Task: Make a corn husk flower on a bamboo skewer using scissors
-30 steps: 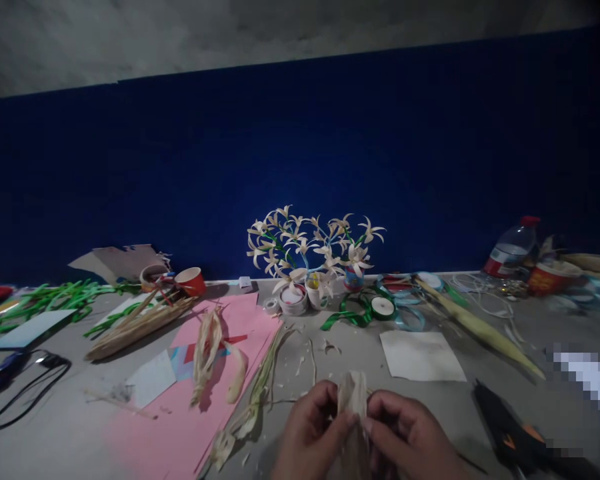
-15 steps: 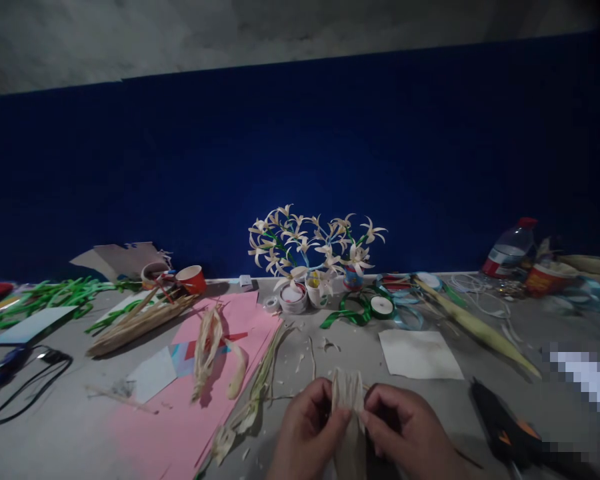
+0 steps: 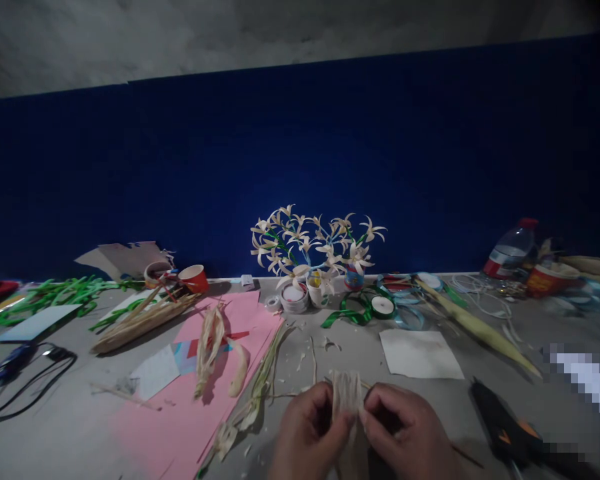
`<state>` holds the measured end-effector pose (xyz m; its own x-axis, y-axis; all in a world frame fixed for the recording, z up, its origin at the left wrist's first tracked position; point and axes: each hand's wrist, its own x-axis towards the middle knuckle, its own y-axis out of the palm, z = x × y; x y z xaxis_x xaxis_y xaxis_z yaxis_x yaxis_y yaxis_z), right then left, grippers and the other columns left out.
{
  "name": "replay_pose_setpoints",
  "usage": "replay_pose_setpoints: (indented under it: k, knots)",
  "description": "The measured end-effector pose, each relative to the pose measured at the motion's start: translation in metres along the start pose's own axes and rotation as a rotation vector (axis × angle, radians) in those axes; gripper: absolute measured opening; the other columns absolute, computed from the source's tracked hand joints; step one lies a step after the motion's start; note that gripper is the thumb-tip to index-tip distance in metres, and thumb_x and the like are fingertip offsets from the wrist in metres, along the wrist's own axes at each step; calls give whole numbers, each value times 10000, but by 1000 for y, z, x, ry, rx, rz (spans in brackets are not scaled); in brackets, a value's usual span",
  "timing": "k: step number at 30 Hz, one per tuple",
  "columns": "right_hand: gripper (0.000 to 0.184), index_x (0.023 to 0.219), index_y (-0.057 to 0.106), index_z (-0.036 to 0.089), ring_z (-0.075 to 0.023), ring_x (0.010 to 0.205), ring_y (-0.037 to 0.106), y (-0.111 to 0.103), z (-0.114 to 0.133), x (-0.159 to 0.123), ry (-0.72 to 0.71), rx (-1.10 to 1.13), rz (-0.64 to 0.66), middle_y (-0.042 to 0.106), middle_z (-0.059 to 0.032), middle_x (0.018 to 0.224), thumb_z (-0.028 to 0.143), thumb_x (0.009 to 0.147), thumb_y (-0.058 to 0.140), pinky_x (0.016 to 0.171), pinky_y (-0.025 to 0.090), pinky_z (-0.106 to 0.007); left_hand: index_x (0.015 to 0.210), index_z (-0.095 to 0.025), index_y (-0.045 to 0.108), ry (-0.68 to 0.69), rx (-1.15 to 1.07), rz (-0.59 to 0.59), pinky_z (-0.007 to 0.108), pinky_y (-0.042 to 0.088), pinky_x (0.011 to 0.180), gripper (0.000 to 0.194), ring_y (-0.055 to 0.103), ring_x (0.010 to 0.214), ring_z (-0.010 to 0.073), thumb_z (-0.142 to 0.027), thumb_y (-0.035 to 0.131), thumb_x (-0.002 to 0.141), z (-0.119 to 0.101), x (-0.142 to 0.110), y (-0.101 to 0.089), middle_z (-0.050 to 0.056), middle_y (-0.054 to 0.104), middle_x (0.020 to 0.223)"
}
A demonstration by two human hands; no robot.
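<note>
Between my two hands, near the table's front edge, stands a pale, ribbed strip of dried corn husk (image 3: 347, 390). My left hand (image 3: 311, 427) pinches its left edge between thumb and fingers. At its right edge, the thumb and forefinger of my right hand (image 3: 404, 427) are closed on it. The lower part of the husk hangs down between the palms, partly in shadow. Just beyond my hands lie husk scraps and a thin stalk (image 3: 313, 360). A white paper sheet (image 3: 421, 355) is past my right hand.
Husk flowers (image 3: 310, 243) stand in cups at the back. Green ribbon (image 3: 350, 313) lies before them. On the right are a black glue gun (image 3: 500, 417), a whole corn husk (image 3: 480, 327) and a bottle (image 3: 510, 250). Pink paper (image 3: 165, 427) with husk pieces spreads left.
Both hands keep their pinch on the husk strip and have shifted only slightly. The view has moved a little, so the table's left side appears slightly further right.
</note>
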<state>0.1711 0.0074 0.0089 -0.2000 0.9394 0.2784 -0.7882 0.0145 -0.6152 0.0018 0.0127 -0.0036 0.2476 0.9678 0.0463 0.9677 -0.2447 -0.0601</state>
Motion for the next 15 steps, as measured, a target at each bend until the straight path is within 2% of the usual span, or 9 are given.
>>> replay_pose_setpoints:
  k: [5, 7, 9, 12, 13, 15]
  knots:
    - [189, 612, 479, 232, -118, 504, 541, 14, 4, -4, -124, -176, -135, 517, 57, 567, 163, 788, 493, 490, 392, -198, 641, -198, 452, -5, 178, -48, 234, 284, 538, 258, 360, 585, 120, -312, 604, 816, -5, -2, 0, -55, 383, 603]
    - [189, 603, 485, 235, -113, 484, 539, 20, 3, -4, -108, -202, -189, 521, 61, 552, 184, 784, 498, 483, 395, -197, 638, -194, 469, -17, 165, -59, 230, 294, 538, 273, 368, 582, 119, -337, 624, 812, -8, -3, 3, -54, 391, 600]
    - [179, 597, 512, 240, -126, 503, 568, 20, -4, -1, -38, -236, -250, 565, 50, 559, 226, 775, 513, 500, 415, -208, 656, -186, 511, -36, 55, -48, 223, 322, 543, 317, 388, 575, 116, -427, 660, 798, -10, -5, 5, -51, 421, 598]
    - [194, 581, 559, 250, -175, 513, 616, -3, -29, 4, 99, -286, -359, 636, 11, 555, 310, 760, 518, 492, 442, -253, 703, -164, 604, -76, -142, -89, 215, 389, 567, 440, 489, 602, 127, -590, 714, 713, -14, -14, 0, -17, 537, 627]
    - [206, 616, 607, 252, -186, 517, 645, -18, -40, 5, 135, -290, -385, 674, 2, 573, 355, 771, 517, 503, 471, -264, 722, -157, 636, -88, -175, -142, 215, 411, 577, 468, 532, 629, 140, -613, 733, 681, -17, -18, -7, 3, 586, 653]
    - [263, 650, 642, 254, -224, 491, 663, -52, -64, 1, 226, -313, -494, 711, -32, 585, 449, 759, 503, 480, 498, -311, 729, -157, 669, -119, -196, -264, 217, 449, 567, 425, 564, 607, 147, -553, 796, 643, -24, -28, -33, 5, 626, 634]
